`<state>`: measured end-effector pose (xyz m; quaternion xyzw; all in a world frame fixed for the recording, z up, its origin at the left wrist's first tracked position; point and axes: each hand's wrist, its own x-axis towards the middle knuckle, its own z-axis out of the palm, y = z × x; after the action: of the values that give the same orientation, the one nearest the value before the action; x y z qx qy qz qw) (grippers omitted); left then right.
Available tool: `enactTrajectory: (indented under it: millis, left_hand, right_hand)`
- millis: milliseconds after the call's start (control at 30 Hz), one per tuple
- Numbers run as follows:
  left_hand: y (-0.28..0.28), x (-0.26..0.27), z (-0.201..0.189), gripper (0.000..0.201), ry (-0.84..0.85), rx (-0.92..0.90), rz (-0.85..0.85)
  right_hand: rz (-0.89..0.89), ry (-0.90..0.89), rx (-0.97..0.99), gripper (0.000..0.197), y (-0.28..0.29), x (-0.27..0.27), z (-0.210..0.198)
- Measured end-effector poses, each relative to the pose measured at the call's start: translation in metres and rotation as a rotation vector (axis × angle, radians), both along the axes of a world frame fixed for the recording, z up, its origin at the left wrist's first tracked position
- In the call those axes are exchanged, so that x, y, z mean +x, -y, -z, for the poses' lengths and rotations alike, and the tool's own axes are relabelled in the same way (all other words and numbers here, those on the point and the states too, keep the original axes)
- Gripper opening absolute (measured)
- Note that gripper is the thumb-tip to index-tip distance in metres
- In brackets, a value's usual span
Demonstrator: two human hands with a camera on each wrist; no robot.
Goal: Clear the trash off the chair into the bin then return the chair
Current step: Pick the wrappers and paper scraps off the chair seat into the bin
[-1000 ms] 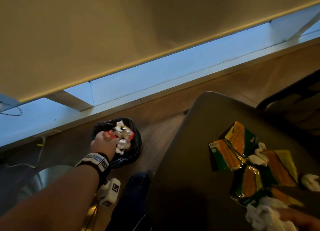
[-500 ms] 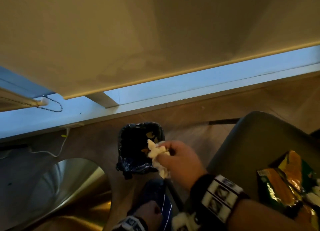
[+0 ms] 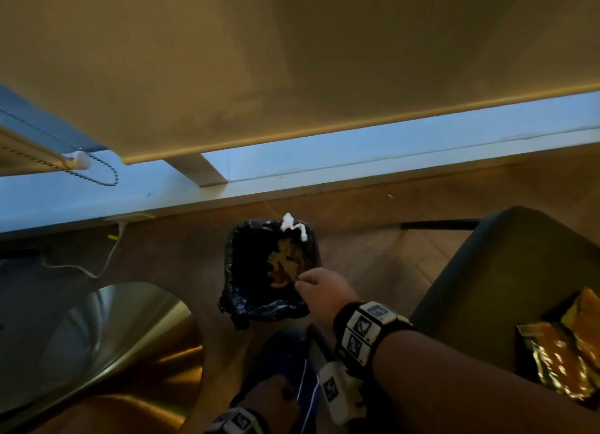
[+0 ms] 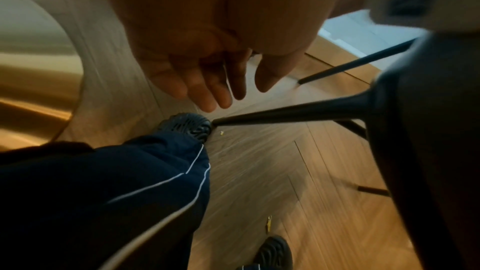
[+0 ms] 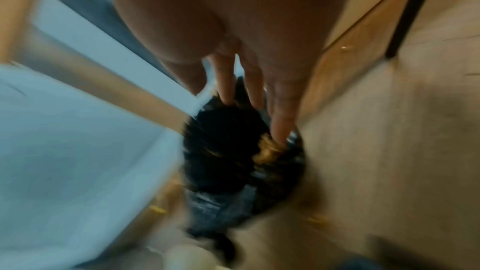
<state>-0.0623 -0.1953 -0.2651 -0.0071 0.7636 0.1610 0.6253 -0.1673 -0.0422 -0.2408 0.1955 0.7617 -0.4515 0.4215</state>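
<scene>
1. Right hand (image 3: 324,292): arm reaches forward and down from the lower right of the head view, back of the hand up.
2. Right fingers (image 5: 281,114): straight, pointing down, slightly spread in the right wrist view; nothing between them. That view is blurred.
3. Right wrist: dark band with white marker blocks around it; a white camera unit hangs under the wrist.
4. Left hand (image 4: 207,73): low beside the person's left leg, at the bottom edge of the head view.
5. Left fingers (image 4: 200,93): loosely extended, close together, thumb apart; palm bare, holding nothing.
6. Left wrist: same kind of marker band, only partly in view.
7. The two hands are apart, the right one farther forward.
</scene>
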Motion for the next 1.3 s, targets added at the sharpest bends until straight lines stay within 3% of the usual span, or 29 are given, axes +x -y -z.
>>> enactTrajectory:
  millis: [33,100,233,400,533,633,766,833,900,966,1066,1166,1300]
  left_hand:
    - [0.0,-0.001,0.002,0.009,-0.001,-0.001,0.004]
    - [-0.004,-0.007,0.001,0.022,-0.035,-0.028,-0.011]
    - [-0.02,-0.035,-0.019,0.014,-0.224,0.027,-0.182]
    - [-0.052,-0.063,-0.072,0.013,-0.542,0.125,-0.382]
    - [-0.107,-0.067,-0.128,0.022,-0.6,0.321,-0.404]
    - [-0.157,-0.056,-0.16,0.029,-0.679,0.431,-0.275]
    - [-0.232,-0.023,-0.176,0.05,-0.799,0.628,0.115]
    - [-0.264,0.0,-0.168,0.068,-0.772,0.682,0.34]
    - [-0.288,0.023,-0.153,0.086,-0.729,0.611,0.563]
    - [-0.305,0.041,-0.139,0.098,-0.722,0.518,0.698]
    - [-0.325,0.056,-0.126,0.109,-0.735,0.419,0.737]
    - [-0.337,0.06,-0.112,0.106,-0.77,0.3,0.791]
    - [-0.342,0.054,-0.111,0.079,-0.848,0.206,0.827]
  right_hand:
    - [0.003,-0.001,-0.026,0.028,-0.006,0.003,-0.016]
    - [0.062,-0.039,-0.1,0.027,-0.017,0.007,-0.05]
    - [0.335,-0.102,-0.288,0.017,-0.054,0.018,-0.113]
    - [0.684,-0.187,-0.399,0.017,-0.123,0.069,-0.161]
    - [0.847,-0.275,-0.339,0.021,-0.192,0.127,-0.193]
    - [0.832,-0.329,-0.183,0.021,-0.245,0.173,-0.206]
    - [0.749,-0.264,0.263,0.011,-0.311,0.227,-0.191]
    - [0.686,-0.263,0.467,0.031,-0.341,0.253,-0.171]
    - [0.639,-0.183,0.577,0.071,-0.362,0.279,-0.152]
    - [0.642,-0.069,0.598,0.11,-0.376,0.302,-0.135]
    - [0.656,0.02,0.513,0.143,-0.385,0.323,-0.118]
    - [0.627,0.01,0.48,0.142,-0.385,0.321,-0.108]
    - [0.719,-0.116,0.471,0.128,-0.365,0.284,-0.104]
